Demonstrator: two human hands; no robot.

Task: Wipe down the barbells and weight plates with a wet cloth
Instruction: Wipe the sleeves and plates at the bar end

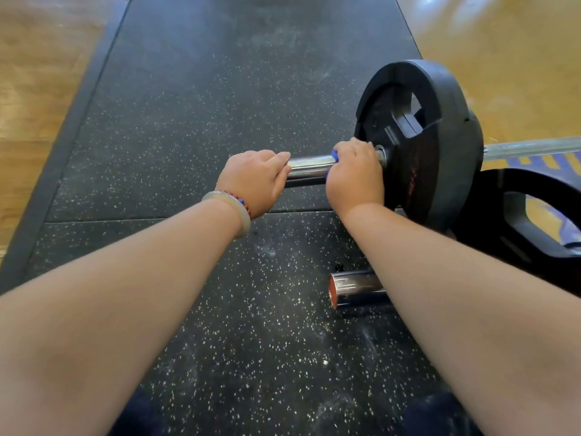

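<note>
Our left hand point(254, 180) is curled over the free end of the barbell point(309, 168), fingers wrapped on the chrome sleeve, gripping it. A pale bracelet point(234, 212) w/ a beaded string beside it sits on that wrist. Our right hand point(355, 174) is curled round the same sleeve further in, just beside the hub of the weight plate point(440, 136). It holds a blue cloth point(335, 156) against the metal; only a small bit of cloth shows at the thumb side, the rest is under the palm. Bare chrome shows between the two hands. The black plate stands upright on the bar, and the bar's thin shaft runs out to the right behind it. A 2nd plate point(518, 212) lies low just right of the upright one; flat or propped, we can't tell. Nearer to us the end of a 2nd bar point(353, 289) lies on the speckled black mat point(204, 105), its far part hidden by our right forearm. Wood floor point(41, 73) on both sides of the mat.
</note>
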